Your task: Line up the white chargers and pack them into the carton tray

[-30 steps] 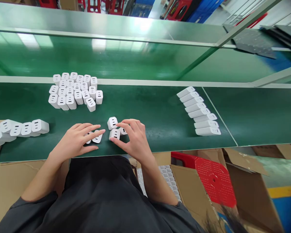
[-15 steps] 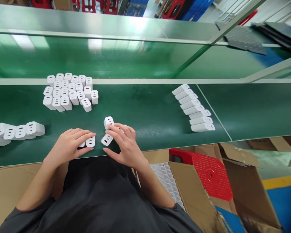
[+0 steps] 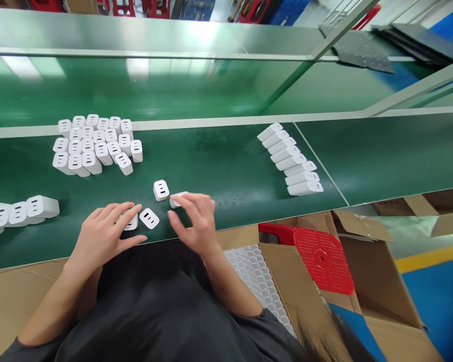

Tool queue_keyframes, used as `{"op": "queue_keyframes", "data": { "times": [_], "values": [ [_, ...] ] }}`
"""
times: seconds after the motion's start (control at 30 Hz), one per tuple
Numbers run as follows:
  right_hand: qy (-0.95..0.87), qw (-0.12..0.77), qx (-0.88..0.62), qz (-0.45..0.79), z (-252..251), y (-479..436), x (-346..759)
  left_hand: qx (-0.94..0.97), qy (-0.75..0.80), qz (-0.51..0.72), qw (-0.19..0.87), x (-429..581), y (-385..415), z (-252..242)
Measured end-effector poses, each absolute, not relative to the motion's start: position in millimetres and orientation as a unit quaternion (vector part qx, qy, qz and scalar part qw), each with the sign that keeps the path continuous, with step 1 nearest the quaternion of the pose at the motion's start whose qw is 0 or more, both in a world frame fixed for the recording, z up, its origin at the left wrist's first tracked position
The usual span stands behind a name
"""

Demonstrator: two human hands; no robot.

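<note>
White chargers with slots in their end faces are on the green work surface. My left hand [image 3: 105, 231] rests at the front edge, fingers bent over a charger [image 3: 132, 222] that they partly cover, thumb apart below it. Just right of those fingers a tilted charger [image 3: 149, 218] lies free. Another charger [image 3: 161, 190] stands beyond it, touched by neither hand. My right hand [image 3: 197, 223] is open, thumb apart, its fingertips at a charger [image 3: 178, 199] that they partly hide; whether they press on it I cannot tell.
A block of several upright chargers [image 3: 94, 146] stands at the back left. A row of chargers [image 3: 43, 206] is at the far left, and a slanting row [image 3: 290, 158] at the right. Below the edge are a carton of white pieces [image 3: 262, 281] and a red stool [image 3: 322, 259].
My right hand has drawn away from two chargers, now uncovered, and is at another one. My left hand's fingers have loosened and spread. The whole view has shifted and tilted slightly.
</note>
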State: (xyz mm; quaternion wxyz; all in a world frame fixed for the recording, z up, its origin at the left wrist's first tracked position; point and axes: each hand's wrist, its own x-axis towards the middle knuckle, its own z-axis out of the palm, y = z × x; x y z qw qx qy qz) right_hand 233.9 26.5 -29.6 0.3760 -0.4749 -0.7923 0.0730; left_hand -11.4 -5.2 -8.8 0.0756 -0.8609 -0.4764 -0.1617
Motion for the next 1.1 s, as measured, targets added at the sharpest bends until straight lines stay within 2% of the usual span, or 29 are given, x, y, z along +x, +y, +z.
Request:
{"op": "queue_keyframes", "data": {
  "times": [0.13,0.3,0.43,0.57,0.73,0.8,0.9,1.1],
  "values": [
    [-0.806,0.360,-0.419,0.211,-35,44,271,-0.858,-0.480,-0.160,0.088,-3,-2,-8],
    [-0.766,0.385,-0.446,0.259,-50,29,258,-0.857,-0.480,-0.164,0.091,4,2,-9],
    [-0.761,0.393,-0.394,0.334,-47,20,239,-0.856,-0.482,-0.164,0.088,4,0,-8],
    [-0.780,0.415,-0.378,0.276,-36,49,239,-0.862,-0.479,-0.149,0.080,4,-1,-6],
    [-0.905,0.261,-0.263,0.208,-28,96,245,-0.870,-0.467,-0.138,0.074,2,1,-6],
    [-0.912,0.237,-0.276,0.191,-27,99,248,-0.868,-0.471,-0.139,0.073,0,0,-5],
    [-0.888,0.244,-0.345,0.182,-28,85,254,-0.860,-0.485,-0.141,0.064,-4,-3,-5],
    [-0.819,0.291,-0.402,0.288,-39,41,265,-0.858,-0.496,-0.125,0.046,-3,-5,-7]
  ]
}}
